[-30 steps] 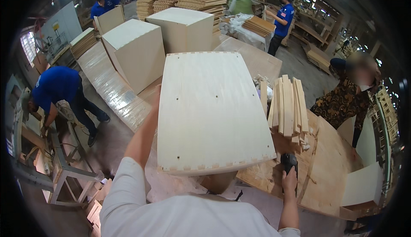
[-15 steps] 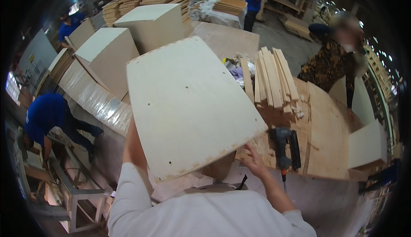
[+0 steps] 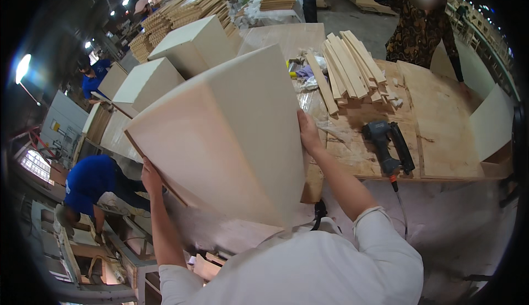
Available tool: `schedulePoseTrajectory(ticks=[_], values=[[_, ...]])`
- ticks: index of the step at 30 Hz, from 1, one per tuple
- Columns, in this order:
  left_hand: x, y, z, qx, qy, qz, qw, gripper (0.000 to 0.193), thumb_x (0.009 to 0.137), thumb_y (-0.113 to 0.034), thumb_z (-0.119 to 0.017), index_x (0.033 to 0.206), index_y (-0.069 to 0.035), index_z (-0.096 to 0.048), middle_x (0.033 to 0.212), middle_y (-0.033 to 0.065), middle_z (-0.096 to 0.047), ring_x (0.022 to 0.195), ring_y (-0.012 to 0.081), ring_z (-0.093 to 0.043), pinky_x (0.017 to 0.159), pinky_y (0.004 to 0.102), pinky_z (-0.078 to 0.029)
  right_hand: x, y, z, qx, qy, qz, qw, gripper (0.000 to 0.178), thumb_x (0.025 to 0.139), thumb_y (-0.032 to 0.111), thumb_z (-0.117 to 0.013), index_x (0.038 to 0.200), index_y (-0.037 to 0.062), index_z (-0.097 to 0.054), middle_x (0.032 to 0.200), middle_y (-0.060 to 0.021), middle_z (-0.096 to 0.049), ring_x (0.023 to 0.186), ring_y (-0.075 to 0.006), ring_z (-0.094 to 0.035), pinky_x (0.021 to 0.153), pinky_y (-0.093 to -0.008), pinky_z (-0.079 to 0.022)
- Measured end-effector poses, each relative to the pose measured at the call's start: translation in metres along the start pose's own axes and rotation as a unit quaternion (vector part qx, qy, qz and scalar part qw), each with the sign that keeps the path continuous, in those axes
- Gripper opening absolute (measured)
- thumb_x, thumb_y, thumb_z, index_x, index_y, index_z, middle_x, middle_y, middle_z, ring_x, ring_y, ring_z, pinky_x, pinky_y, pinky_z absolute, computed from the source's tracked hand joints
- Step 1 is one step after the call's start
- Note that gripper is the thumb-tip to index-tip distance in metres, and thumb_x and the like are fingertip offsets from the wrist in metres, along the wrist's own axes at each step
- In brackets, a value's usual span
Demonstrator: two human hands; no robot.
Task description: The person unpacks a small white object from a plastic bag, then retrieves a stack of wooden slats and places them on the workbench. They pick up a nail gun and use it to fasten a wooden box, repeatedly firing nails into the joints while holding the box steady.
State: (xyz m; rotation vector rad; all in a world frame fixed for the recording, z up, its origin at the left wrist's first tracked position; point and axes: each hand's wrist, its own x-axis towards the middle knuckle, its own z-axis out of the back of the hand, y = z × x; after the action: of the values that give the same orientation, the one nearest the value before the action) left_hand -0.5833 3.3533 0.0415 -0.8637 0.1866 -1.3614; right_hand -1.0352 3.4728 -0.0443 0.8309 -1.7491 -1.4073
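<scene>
Between my hands is a large pale wooden box [image 3: 220, 134], tilted with one corner edge toward me. My left hand [image 3: 152, 177] grips its thin left edge, the fingers partly hidden behind the panel. Against the right side, my right hand [image 3: 309, 132] is pressed with its fingers wrapped around the far edge. A black nail gun [image 3: 381, 142] with a cable lies on the wooden worktable [image 3: 435, 134], to the right of my right forearm. Beyond it, several light wood strips [image 3: 347, 65] are piled loosely.
Two similar pale boxes [image 3: 193, 43] stand behind the held one, at the far left. A person in a patterned top [image 3: 424, 35] is across the table, near an upright pale panel [image 3: 490, 126]. At left a person in blue [image 3: 93, 184] bends over a frame [image 3: 132, 261].
The box has turned and tipped, so two side faces show where one face with holes did. My right hand has moved up onto its right side, and my left hand has come into view.
</scene>
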Motion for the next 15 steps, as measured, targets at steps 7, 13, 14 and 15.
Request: schedulePoseTrajectory(ticks=[7, 13, 14, 15], values=[[0.008, -0.069, 0.046, 0.283, 0.086, -0.025, 0.955, 0.068, 0.093, -0.053, -0.028, 0.093, 0.005, -0.065, 0.096, 0.0272, -0.062, 0.095, 0.0447, -0.057, 0.081, 0.0506, -0.043, 0.045, -0.011, -0.006, -0.001, 0.058, -0.21, 0.976, 0.053, 0.092, 0.045, -0.045, 0.102, -0.005, -0.061, 0.089, -0.0104, -0.064, 0.081, -0.0192, -0.06, 0.074, -0.0339, -0.047], [0.021, -0.081, -0.019, 0.329, 0.195, -0.02, 0.924, 0.06, 0.092, -0.049, -0.029, 0.099, 0.001, -0.063, 0.101, 0.0263, -0.061, 0.098, 0.0424, -0.057, 0.085, 0.0514, -0.043, 0.102, -0.031, 0.043, -0.539, 0.114, -0.008, 0.834, 0.036, 0.083, 0.027, -0.054, 0.107, 0.0023, -0.06, 0.1, -0.0182, -0.062, 0.095, -0.0299, -0.058, 0.079, -0.0417, -0.046], [0.023, -0.083, -0.023, 0.325, 0.225, -0.024, 0.918, 0.059, 0.092, -0.047, -0.029, 0.1, 0.001, -0.062, 0.103, 0.0263, -0.06, 0.099, 0.043, -0.056, 0.085, 0.0509, -0.043, 0.116, -0.031, 0.049, -0.576, 0.065, 0.037, 0.814, 0.037, 0.081, 0.025, -0.055, 0.111, 0.0049, -0.058, 0.102, -0.0176, -0.061, 0.098, -0.0309, -0.056, 0.08, -0.0426, -0.046], [0.028, -0.081, -0.022, 0.321, 0.25, -0.031, 0.913, 0.058, 0.092, -0.046, -0.03, 0.102, 0.002, -0.061, 0.104, 0.0264, -0.06, 0.099, 0.0437, -0.055, 0.086, 0.0504, -0.042, 0.133, -0.032, 0.059, -0.606, 0.01, 0.084, 0.791, 0.039, 0.079, 0.022, -0.056, 0.115, 0.0074, -0.057, 0.104, -0.0169, -0.06, 0.1, -0.0318, -0.054, 0.08, -0.0435, -0.046]])
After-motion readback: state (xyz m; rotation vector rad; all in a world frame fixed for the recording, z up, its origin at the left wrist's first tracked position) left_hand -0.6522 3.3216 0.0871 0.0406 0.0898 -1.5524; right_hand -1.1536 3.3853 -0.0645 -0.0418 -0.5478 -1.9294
